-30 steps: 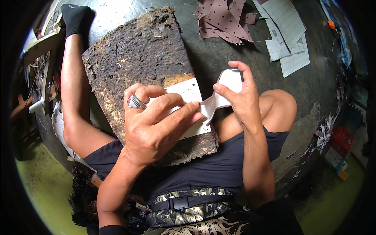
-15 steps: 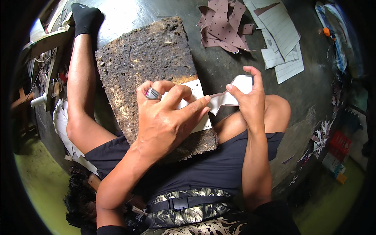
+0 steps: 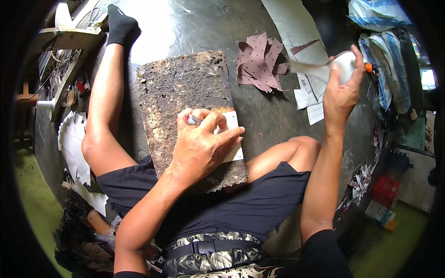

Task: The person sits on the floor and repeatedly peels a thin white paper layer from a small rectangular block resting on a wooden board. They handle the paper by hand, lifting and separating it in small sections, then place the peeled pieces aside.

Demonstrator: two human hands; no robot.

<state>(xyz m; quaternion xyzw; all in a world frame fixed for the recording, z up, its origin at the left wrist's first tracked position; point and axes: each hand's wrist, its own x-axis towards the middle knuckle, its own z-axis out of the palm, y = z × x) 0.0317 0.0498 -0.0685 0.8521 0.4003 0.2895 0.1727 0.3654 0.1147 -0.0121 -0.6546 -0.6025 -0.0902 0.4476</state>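
My left hand (image 3: 201, 141), with a ring on one finger, is curled over a white plate with small dark dots (image 3: 235, 152). Something white shows between its fingers, mostly hidden, so its kind cannot be told. The plate lies on the right edge of a rough, dark, weathered board (image 3: 185, 85), which rests across my lap and the floor. Out to the right, my right hand (image 3: 341, 99) pinches a flexible white strip (image 3: 344, 65) between thumb and fingers. The strip's free end trails left, blurred by motion, above lined paper sheets.
Mauve dotted cut pieces (image 3: 257, 60) are heaped on the floor beyond the board. Lined paper sheets (image 3: 289, 23) lie to their right. White cut pieces (image 3: 74, 148) are piled by my left knee. Plastic bags (image 3: 387, 65) and shredded scraps (image 3: 364, 180) sit at the right.
My right hand has swung up and right with the white strip, away from the plate. My left hand stays on the plate. The whole view has shifted a little.
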